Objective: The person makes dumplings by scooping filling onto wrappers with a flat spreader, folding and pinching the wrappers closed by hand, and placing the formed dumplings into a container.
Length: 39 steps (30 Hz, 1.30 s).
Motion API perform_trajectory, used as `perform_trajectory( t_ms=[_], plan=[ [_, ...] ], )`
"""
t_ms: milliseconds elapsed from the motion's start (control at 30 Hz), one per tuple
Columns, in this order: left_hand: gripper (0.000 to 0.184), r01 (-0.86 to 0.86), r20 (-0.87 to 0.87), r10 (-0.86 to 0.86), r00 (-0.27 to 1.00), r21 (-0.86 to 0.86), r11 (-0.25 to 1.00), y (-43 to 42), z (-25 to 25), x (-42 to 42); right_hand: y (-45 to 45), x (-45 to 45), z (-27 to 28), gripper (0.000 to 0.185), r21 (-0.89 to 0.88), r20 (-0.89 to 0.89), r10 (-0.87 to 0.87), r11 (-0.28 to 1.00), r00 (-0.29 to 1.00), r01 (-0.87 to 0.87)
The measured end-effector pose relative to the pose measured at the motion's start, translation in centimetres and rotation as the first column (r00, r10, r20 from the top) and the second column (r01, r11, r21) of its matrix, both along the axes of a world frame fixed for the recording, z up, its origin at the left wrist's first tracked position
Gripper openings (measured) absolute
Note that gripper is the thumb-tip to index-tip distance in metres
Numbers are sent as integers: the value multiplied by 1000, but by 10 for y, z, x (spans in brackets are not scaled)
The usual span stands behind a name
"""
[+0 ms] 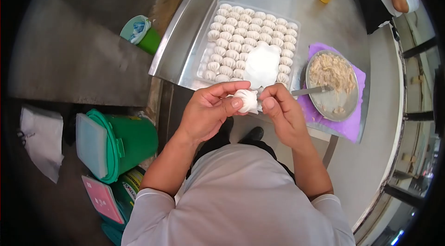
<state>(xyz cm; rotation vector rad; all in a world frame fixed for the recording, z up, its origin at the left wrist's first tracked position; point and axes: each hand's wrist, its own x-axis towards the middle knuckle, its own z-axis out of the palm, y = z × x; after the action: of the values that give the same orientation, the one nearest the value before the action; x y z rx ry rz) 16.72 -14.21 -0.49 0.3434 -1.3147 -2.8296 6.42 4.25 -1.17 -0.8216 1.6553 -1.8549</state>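
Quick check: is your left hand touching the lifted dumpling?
Touching: the head view shows the left hand with its thumb against the lifted dumpling.

Honestly your lighting's decent: soft and fairly bright over the steel table (333,32), with pale reflections along its left rim. The white pile (262,66) near your hands is almost blown out, so you're losing its surface detail. Your left side is way dimmer and the dark grey surface (79,56) looks murky. At bottom right you've got a bluish-white glare streak (397,237). Your fisheye bows straight edges hard, the corners fade to black, and the far right goes smeary.
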Motion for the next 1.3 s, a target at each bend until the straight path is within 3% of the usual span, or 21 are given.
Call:
perform_trajectory(
  t_ms=[67, 133, 200, 400, 467, 500, 533, 567, 600, 667, 800, 833, 967, 1033, 1067, 1133, 1167, 1233, 1267, 1300],
  plan=[
    [45, -34, -49, 24, 998, -212, 977, -5, -3, -5, -10, 7, -5, 21, 72, -46, -57, 996, 997, 60],
    [46, -6, -70, -9, 997, -209, 978, -9, -5, -6, -25, 11, -7, 27, 123, -231, -123, 980, 965, 154],
    [48, 8, -98, -30, 995, -212, 977, -17, -7, -9, -36, 15, -5, 29, 113, -302, -170, 971, 938, 212],
    [44, -32, -157, -11, 987, -267, 963, -45, -15, -11, -61, 23, -16, 29, 109, -264, -240, 955, 934, 276],
    [52, -66, -108, 38, 993, -262, 963, -57, -16, -11, -65, 20, -26, 14, 155, -8, -157, 975, 988, 156],
    [52, -70, -108, 43, 993, -258, 964, -64, -19, -11, -69, 20, -19, 14, 160, -9, -152, 975, 988, 152],
    [56, -74, -73, 55, 996, -289, 955, -72, -25, -12, -74, 19, -3, 14, 229, -182, -135, 957, 974, 176],
    [60, -77, -38, 69, 997, -318, 945, -79, -31, -12, -80, 17, 5, 26, 291, -349, -101, 933, 932, 210],
    [60, -83, -37, 75, 996, -311, 947, -83, -35, -12, -87, 14, 4, 26, 298, -350, -92, 932, 932, 204],
    [64, -16, -12, 13, 1000, -329, 944, -87, -43, -12, -100, 7, 3, 56, 291, -679, 139, 952, 720, 91],
    [59, -80, -23, 77, 997, -350, 933, -99, -56, -15, -123, -8, 2, 56, 455, -688, 281, 885, 669, 96],
    [54, -96, -16, 99, 995, -437, 894, -103, -53, -12, -128, -10, 3, 55, 452, -698, 252, 881, 671, 140],
    [55, -47, -43, 30, 999, -493, 869, -119, -50, -10, -143, -12, 0, 58, 430, -674, 234, 895, 700, 115],
    [53, -86, -22, 86, 996, -479, 873, -124, -52, -12, -149, -21, 4, 58, 425, -598, 279, 905, 751, 2],
    [51, -124, 1, 141, 990, -466, 876, -126, -52, -13, -150, -32, 3, 58, 423, -599, 277, 906, 751, 3],
    [45, -140, 3, 161, 987, -474, 870, -132, -41, -10, -152, -62, -3, 58, 459, -386, 196, 889, 901, 3],
    [43, -178, -20, 185, 982, -402, 898, -134, -34, -10, -159, -73, -6, 58, 455, -382, 190, 890, 904, 5],
    [40, -233, -80, 219, 972, -352, 906, -141, -20, -11, -175, -95, -14, 69, 466, -711, 104, 810, 695, 355],
    [40, -230, -76, 217, 973, -360, 904, -144, -15, -13, -185, -103, -19, 69, 462, -708, 98, 813, 699, 354],
    [40, -287, -123, 261, 957, -303, 909, -148, -10, -16, -196, -108, -26, 76, 460, -790, 138, 778, 597, 429]
  ],
)
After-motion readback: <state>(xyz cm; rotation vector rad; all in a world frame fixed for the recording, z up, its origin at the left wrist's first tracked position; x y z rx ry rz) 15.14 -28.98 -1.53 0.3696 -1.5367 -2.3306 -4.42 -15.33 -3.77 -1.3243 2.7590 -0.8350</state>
